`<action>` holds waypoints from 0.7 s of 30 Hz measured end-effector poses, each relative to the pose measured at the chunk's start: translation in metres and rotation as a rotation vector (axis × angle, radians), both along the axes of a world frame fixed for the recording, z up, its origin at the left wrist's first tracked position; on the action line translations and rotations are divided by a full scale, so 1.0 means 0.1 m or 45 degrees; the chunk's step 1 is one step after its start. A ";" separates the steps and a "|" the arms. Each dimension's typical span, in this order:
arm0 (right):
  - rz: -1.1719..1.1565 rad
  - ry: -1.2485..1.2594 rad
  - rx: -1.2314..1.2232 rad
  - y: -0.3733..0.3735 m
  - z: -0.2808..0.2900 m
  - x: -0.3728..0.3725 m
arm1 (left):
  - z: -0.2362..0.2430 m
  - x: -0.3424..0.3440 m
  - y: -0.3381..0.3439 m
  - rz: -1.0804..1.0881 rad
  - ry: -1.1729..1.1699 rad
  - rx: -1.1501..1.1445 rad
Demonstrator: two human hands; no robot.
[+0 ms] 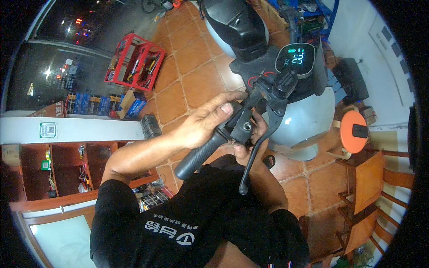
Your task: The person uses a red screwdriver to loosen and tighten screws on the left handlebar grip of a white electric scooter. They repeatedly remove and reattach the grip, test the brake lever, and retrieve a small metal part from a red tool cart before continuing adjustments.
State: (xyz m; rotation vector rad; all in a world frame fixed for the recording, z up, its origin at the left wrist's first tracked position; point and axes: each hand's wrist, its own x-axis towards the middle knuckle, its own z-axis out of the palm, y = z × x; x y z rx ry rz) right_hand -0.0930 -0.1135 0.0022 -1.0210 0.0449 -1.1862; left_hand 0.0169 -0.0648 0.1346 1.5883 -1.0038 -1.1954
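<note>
A scooter's handlebar end fills the middle, with a black ribbed grip (201,155) pointing toward me. Just beyond the grip sits a black switch housing (243,128) with a round hole in its face. My left hand (203,124) closes on the housing from the left, thumb on top and fingers reaching over its far side. From below and to the right, my right hand (258,142) grips the same housing between thumb and fingers; the housing hides part of it. The black brake lever (255,164) curves past my right hand. Red wires (258,78) show near the handlebar's centre.
A lit round display (296,60) tops the scooter, whose black seat (234,24) is beyond. A red tool carrier (135,62) stands on the tiles at the far left. Wooden shelves (67,169) are at the left, an orange stool (353,129) and wooden chairs (370,181) at the right.
</note>
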 end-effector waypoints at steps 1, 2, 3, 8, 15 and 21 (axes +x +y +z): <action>0.091 0.007 0.088 0.01 0.02 -0.05 | 0.00 -0.01 0.00 0.010 0.033 0.006; 0.178 0.014 0.182 0.03 0.04 -0.10 | 0.00 0.00 0.01 0.009 0.065 0.011; 0.244 0.029 0.238 0.03 0.03 -0.14 | 0.00 0.01 0.02 0.008 0.097 0.017; 0.323 0.057 0.424 0.06 0.00 -0.20 | 0.01 -0.01 -0.02 -0.012 0.062 0.001; 0.948 -0.534 0.990 0.07 -0.13 -0.11 | -0.04 0.06 0.05 0.012 -0.037 0.006; 1.263 -0.730 0.908 0.12 -0.41 -0.04 | -0.01 0.05 0.07 0.035 0.130 0.015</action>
